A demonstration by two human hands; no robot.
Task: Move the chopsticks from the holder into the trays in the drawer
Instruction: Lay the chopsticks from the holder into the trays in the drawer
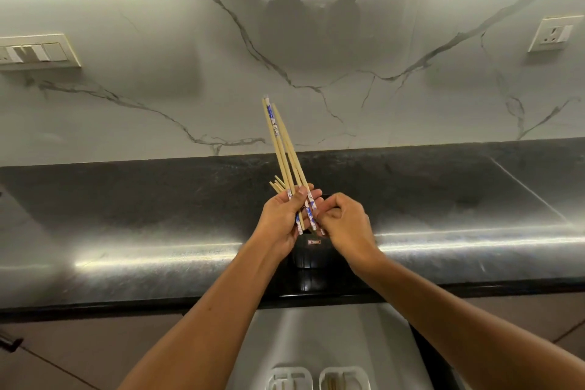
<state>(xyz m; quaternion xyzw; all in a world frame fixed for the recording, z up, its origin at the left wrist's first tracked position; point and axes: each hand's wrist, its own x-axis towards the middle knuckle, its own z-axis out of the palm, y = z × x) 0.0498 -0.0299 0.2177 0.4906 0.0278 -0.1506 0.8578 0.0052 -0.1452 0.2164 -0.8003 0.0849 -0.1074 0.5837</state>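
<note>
A bundle of pale wooden chopsticks (281,149) with blue-and-white patterned ends stands fanned upward above the dark counter. My left hand (281,218) grips the bundle near its lower part. My right hand (343,225) pinches the patterned lower ends of the same chopsticks from the right. Beneath both hands a black holder (311,255) stands on the counter, mostly hidden by them. At the bottom edge, two white trays (291,378) lie in the open drawer (316,336); the right tray (343,378) has chopsticks in it.
A black stone counter (158,209) runs across the view with a marble backsplash behind it. A switch panel (38,52) is on the wall at left, a socket (554,33) at right. Cabinet fronts flank the drawer.
</note>
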